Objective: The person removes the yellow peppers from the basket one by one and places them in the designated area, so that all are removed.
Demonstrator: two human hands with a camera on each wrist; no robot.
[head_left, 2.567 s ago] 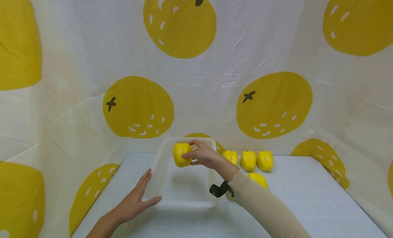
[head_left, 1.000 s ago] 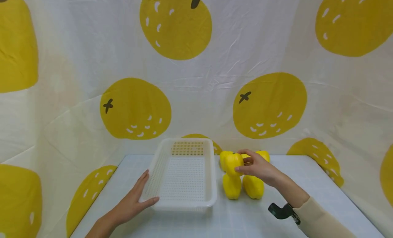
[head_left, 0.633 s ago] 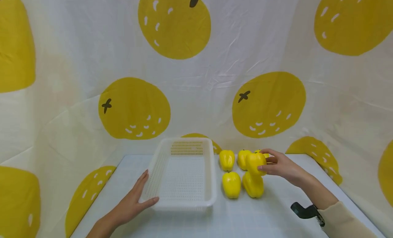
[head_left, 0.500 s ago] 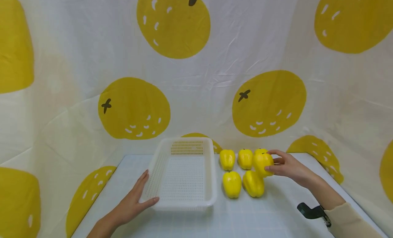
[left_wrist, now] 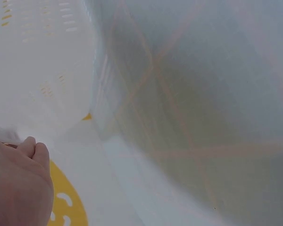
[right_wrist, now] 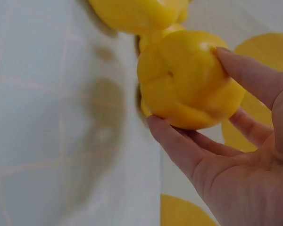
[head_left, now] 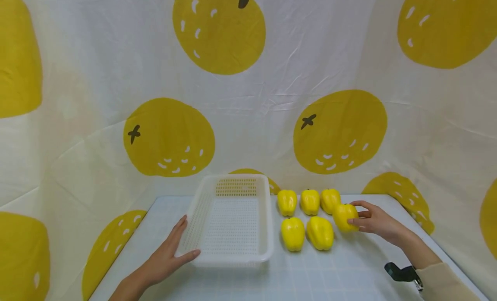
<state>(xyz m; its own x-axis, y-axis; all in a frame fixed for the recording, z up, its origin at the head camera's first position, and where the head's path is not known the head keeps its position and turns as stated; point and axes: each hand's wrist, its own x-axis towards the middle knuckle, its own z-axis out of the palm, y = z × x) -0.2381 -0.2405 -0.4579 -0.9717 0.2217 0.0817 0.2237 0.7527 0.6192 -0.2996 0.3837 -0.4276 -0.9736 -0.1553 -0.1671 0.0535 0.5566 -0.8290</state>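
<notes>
My left hand (head_left: 167, 260) rests against the left side of a white perforated plastic basket (head_left: 266, 249), fingers straight along the wall and thumb at the near rim. The left wrist view shows part of that hand (left_wrist: 19, 183) beside the basket wall (left_wrist: 37, 89). Over on the right, my right hand (head_left: 378, 223) holds a yellow bell pepper (head_left: 344, 217) between thumb and fingers. Seen from the right wrist, the held pepper (right_wrist: 188, 80) shows its lobed bottom, with a shadow on the table below. Nothing lies inside the basket.
Several more yellow bell peppers stand in two rows right of the basket, including a back-row pepper (head_left: 330, 201) and a front-row pepper (head_left: 320, 233). They rest on a pale checked tabletop (head_left: 310, 279). A fruit-print cloth (head_left: 256, 133) hangs behind the table.
My right hand has carried the pepper out of the basket, past the other peppers, to the right end of the group, lowering it lately. The left hand has stayed at the basket.
</notes>
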